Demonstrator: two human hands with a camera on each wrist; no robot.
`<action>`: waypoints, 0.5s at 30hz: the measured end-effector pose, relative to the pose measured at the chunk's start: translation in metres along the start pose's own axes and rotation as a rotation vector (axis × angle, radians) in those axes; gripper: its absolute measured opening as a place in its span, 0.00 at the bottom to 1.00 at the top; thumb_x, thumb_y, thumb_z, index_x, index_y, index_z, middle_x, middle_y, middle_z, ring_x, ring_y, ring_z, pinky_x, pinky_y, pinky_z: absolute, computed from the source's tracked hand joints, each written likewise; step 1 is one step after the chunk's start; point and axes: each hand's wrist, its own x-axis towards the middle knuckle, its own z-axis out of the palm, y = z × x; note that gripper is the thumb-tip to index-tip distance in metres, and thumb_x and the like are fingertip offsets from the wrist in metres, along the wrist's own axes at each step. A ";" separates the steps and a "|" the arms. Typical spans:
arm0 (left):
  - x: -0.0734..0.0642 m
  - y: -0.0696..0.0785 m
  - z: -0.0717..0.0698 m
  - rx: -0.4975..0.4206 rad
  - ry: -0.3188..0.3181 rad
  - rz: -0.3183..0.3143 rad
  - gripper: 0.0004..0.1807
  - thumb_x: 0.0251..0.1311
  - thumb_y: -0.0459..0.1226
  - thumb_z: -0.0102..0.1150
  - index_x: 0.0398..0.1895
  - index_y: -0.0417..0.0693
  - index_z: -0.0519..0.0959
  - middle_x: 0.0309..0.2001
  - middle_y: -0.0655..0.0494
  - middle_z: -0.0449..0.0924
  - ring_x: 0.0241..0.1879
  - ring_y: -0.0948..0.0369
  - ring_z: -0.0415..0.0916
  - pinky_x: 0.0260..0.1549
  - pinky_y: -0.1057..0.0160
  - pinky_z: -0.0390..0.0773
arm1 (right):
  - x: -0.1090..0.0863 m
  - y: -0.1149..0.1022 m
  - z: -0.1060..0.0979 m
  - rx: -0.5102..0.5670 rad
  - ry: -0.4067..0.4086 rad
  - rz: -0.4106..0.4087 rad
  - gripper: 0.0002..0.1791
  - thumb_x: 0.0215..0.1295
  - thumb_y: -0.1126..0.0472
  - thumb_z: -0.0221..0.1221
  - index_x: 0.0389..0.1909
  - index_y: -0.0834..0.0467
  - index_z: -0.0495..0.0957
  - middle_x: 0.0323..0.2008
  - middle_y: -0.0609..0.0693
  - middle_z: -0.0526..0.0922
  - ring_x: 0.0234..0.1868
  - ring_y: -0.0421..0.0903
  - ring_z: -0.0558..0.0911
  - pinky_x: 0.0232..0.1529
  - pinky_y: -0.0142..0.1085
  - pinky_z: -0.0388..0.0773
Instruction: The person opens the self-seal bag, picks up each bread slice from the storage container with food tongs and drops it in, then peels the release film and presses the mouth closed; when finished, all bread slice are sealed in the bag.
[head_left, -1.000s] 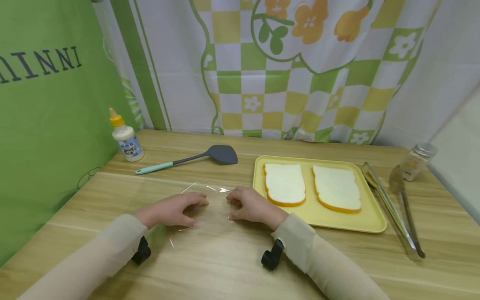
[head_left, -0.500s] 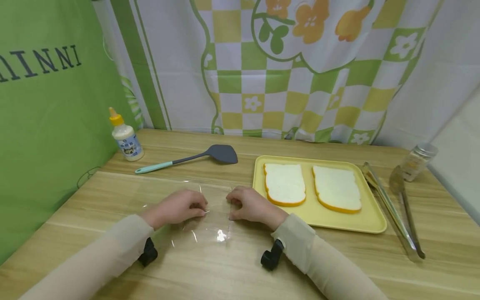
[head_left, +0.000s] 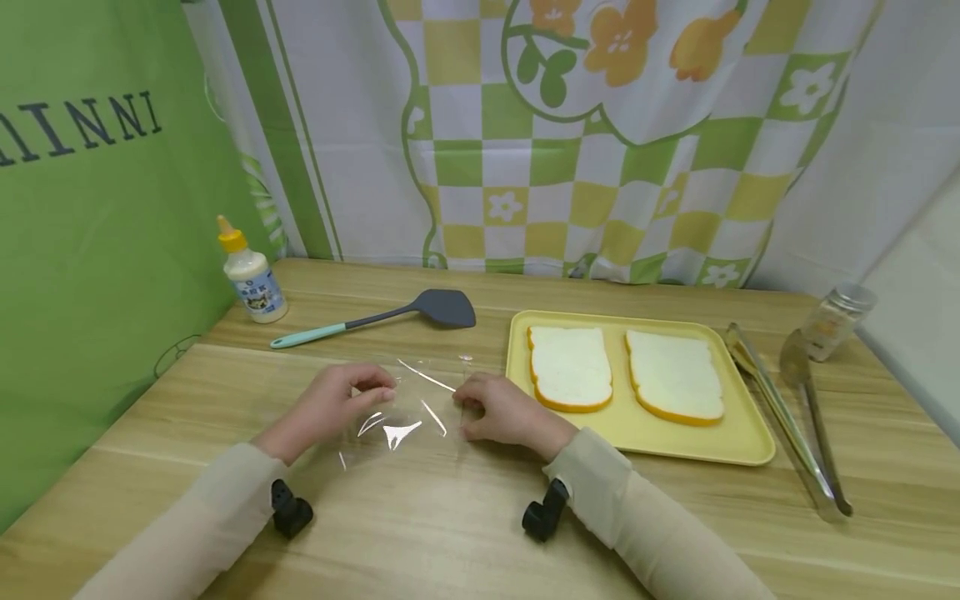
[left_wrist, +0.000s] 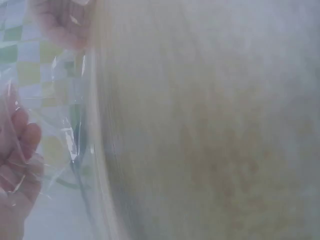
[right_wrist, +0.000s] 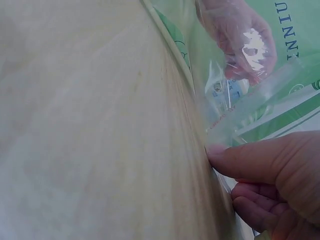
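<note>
A clear plastic bag stretches between the two hands over the table, with bright glare on its creases. My left hand pinches its left part between thumb and fingertips. My right hand holds the right edge, with thumb and curled fingers close together. In the right wrist view, the right thumb lies against the bag's edge, and a strip with small red print runs along the bag. The left hand shows through the film there. Film also covers the left fingers in the left wrist view.
Two bread slices lie on a yellow tray at right. Metal tongs, a metal spoon-like utensil and a shaker jar stand beyond it. A spatula and squeeze bottle are at back left.
The left hand, its fingers spread a second ago, has closed its thumb and fingertips on the bag, then moved slightly left and up. The film has pulled tauter. The right hand has stayed put.
</note>
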 end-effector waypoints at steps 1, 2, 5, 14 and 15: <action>0.000 0.000 -0.001 -0.003 0.018 0.002 0.05 0.57 0.35 0.61 0.33 0.43 0.82 0.32 0.57 0.82 0.33 0.62 0.76 0.35 0.62 0.77 | 0.000 0.000 0.000 0.004 0.002 -0.003 0.20 0.47 0.63 0.66 0.44 0.64 0.78 0.37 0.52 0.79 0.36 0.44 0.74 0.41 0.32 0.73; -0.001 -0.001 -0.001 -0.003 0.037 0.008 0.04 0.57 0.35 0.61 0.33 0.43 0.82 0.31 0.57 0.82 0.32 0.63 0.76 0.34 0.63 0.76 | 0.000 0.000 0.000 0.006 0.003 -0.006 0.20 0.47 0.63 0.66 0.44 0.64 0.78 0.37 0.52 0.79 0.36 0.44 0.74 0.41 0.32 0.73; -0.001 -0.003 -0.002 0.004 0.116 0.023 0.04 0.57 0.33 0.60 0.33 0.41 0.81 0.30 0.57 0.82 0.31 0.63 0.74 0.31 0.66 0.75 | -0.001 0.000 0.000 0.005 0.003 -0.008 0.20 0.46 0.64 0.65 0.43 0.64 0.79 0.36 0.52 0.78 0.36 0.44 0.74 0.41 0.32 0.73; -0.004 -0.011 -0.007 0.020 0.339 0.104 0.03 0.58 0.26 0.57 0.33 0.38 0.79 0.27 0.51 0.77 0.24 0.68 0.70 0.24 0.69 0.74 | -0.001 -0.001 -0.001 0.009 -0.016 0.004 0.21 0.48 0.61 0.66 0.44 0.64 0.79 0.39 0.52 0.78 0.38 0.44 0.74 0.42 0.32 0.73; -0.004 -0.011 -0.008 0.026 0.349 0.118 0.03 0.57 0.26 0.57 0.33 0.37 0.79 0.26 0.52 0.77 0.24 0.68 0.70 0.23 0.69 0.74 | -0.001 -0.002 -0.001 0.012 -0.019 0.006 0.21 0.48 0.61 0.66 0.44 0.64 0.79 0.39 0.52 0.78 0.38 0.44 0.74 0.42 0.32 0.73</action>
